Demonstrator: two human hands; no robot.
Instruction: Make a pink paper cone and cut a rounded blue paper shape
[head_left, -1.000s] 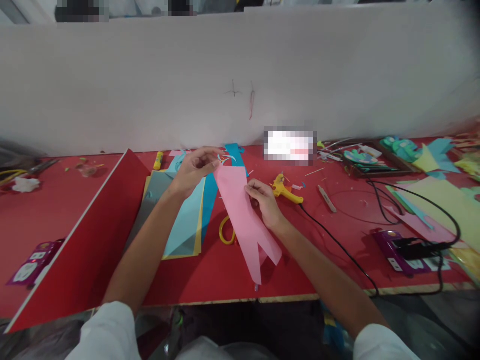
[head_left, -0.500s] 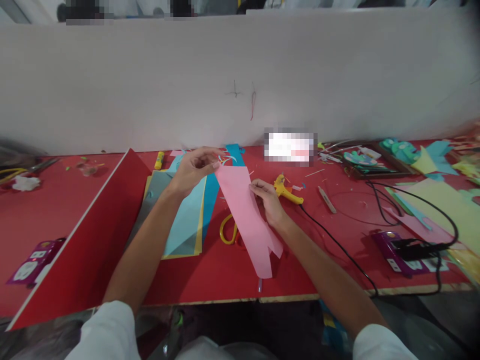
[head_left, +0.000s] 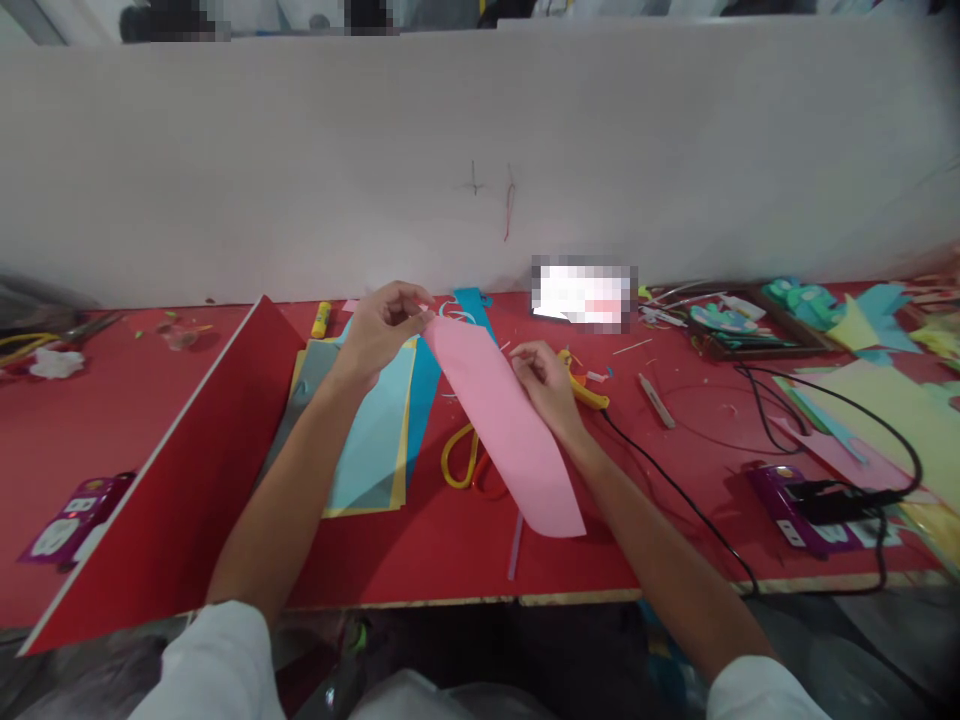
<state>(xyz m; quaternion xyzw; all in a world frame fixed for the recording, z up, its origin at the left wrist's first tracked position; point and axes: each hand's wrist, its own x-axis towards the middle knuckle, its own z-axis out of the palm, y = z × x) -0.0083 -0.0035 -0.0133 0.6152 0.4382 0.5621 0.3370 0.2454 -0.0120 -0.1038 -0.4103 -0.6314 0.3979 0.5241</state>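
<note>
Left hand point(head_left: 384, 328) is pinching pink paper point(head_left: 506, 425), centre frame; half-curled right hand point(head_left: 547, 388) is hovering beside it, grip indeterminable.

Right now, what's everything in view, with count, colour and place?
Pink sheet: 1, pink, centre
Stacked sheets: several, blue and yellow, left
Handle loops: 2, yellow and red, centre
Glue gun: 1, yellow, centre right
Slim tool: 1, pale, right
Glue stick: 1, yellow, back left
Board: 1, red, left
Power strips: 2, purple, left and right
Cables: uncounted, black, right
Frame: 1, brown, back right
Loose papers: several, mixed, right
Scraps: uncounted, mixed, scattered
Rod: 1, purplish, front
Pixelated panel: 1, white, back
Table: 1, red, underneath
Wall: 1, greyish, behind
Left hand: 1, pinching pink sheet
Right hand: 1, beside pink sheet
</note>
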